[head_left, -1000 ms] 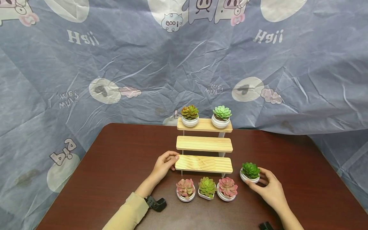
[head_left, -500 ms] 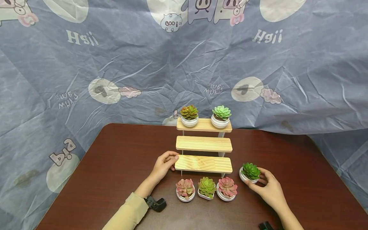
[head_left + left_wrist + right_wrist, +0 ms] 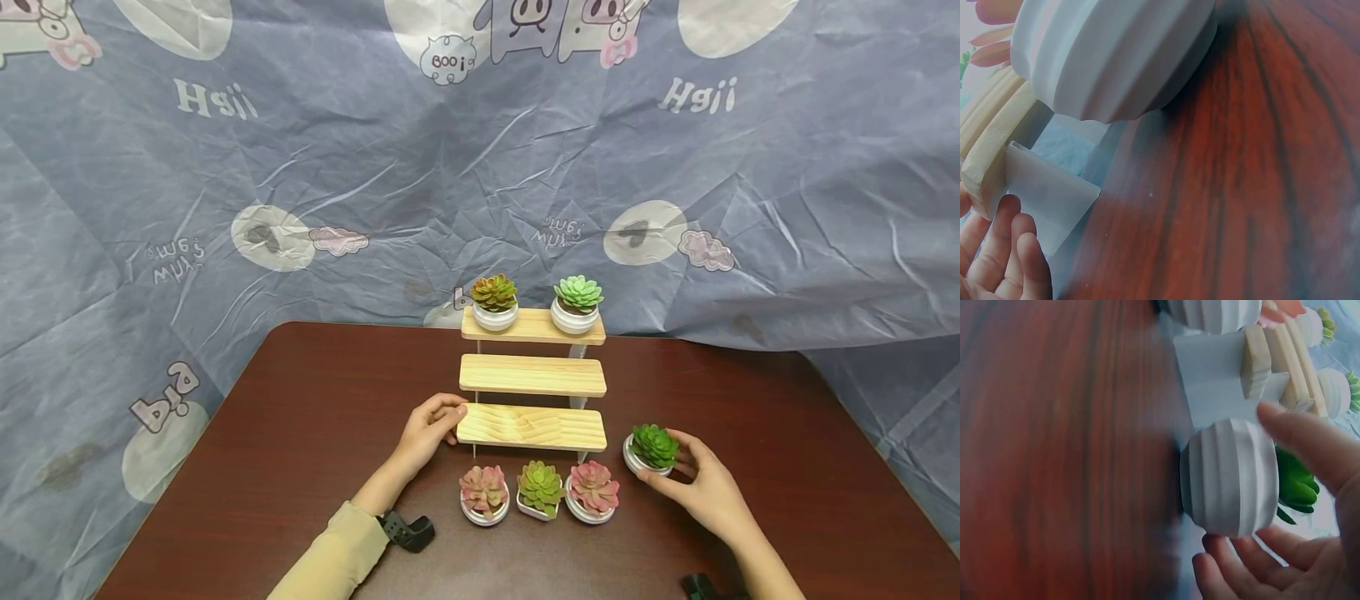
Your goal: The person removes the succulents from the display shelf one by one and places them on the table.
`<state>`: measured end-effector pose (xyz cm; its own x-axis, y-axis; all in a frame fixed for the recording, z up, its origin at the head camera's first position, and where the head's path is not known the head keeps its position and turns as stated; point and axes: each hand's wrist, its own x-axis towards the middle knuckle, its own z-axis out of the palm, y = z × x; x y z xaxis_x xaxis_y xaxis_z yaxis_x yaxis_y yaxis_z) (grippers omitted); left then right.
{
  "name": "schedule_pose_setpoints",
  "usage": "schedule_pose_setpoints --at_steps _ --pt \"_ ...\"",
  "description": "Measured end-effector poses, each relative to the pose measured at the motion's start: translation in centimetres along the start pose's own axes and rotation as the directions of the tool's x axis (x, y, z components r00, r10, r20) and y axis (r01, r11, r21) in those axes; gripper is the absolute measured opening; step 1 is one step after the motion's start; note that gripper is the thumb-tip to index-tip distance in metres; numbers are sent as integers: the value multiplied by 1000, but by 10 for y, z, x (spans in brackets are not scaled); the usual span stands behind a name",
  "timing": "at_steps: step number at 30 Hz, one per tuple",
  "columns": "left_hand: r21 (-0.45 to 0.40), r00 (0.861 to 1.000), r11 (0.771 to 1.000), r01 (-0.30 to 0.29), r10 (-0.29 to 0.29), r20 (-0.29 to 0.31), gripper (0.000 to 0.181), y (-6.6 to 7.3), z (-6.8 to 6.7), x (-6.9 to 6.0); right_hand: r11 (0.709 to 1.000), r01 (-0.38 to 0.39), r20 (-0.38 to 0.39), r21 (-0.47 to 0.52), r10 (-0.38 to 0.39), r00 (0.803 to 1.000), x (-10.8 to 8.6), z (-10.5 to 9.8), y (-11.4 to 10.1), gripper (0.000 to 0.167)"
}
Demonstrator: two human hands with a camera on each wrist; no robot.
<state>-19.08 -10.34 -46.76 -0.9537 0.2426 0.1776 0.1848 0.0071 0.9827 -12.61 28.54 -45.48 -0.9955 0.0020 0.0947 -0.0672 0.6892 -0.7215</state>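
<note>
In the head view, my left hand (image 3: 429,429) holds the left end of the bottom step of a three-tier wooden display stand (image 3: 532,426), thumb on top. The left wrist view shows its fingers (image 3: 1007,215) curled under the board beside a clear side panel. My right hand (image 3: 705,483) holds a dark green potted succulent (image 3: 654,447) right of the stand, thumb and fingers at opposite sides of its ribbed white pot (image 3: 1229,481). A pink succulent (image 3: 483,492), a light green succulent (image 3: 540,488) and another pink succulent (image 3: 594,490) stand in front of the stand.
On the top step sit a reddish-green succulent (image 3: 495,300) at left and a pale green succulent (image 3: 577,302) at right. The dark brown table (image 3: 337,375) reaches back to a wrinkled blue-grey printed cloth (image 3: 420,167).
My right wrist and forearm have shifted slightly to the right, while the dark green succulent has edged a touch left. My left hand and the stand look unchanged.
</note>
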Motion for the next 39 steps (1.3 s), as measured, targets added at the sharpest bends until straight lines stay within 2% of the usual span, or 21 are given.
schedule_pose_setpoints --at_steps 7,25,32,39 --pt "3 1000 1000 8 -8 1 21 0 0 0 999 37 -12 -35 -37 999 1 -9 -11 78" --pt "-2 1000 1000 14 -14 -5 21 0 0 1 989 149 -85 15 -147 985 13 -17 -41 71" --pt "2 1000 1000 22 -22 -4 21 0 0 1 989 149 -100 0 -149 984 21 -19 -55 71" --pt "0 1000 1000 29 -29 -10 21 0 0 1 987 160 -113 29 -156 981 32 -20 -70 73"
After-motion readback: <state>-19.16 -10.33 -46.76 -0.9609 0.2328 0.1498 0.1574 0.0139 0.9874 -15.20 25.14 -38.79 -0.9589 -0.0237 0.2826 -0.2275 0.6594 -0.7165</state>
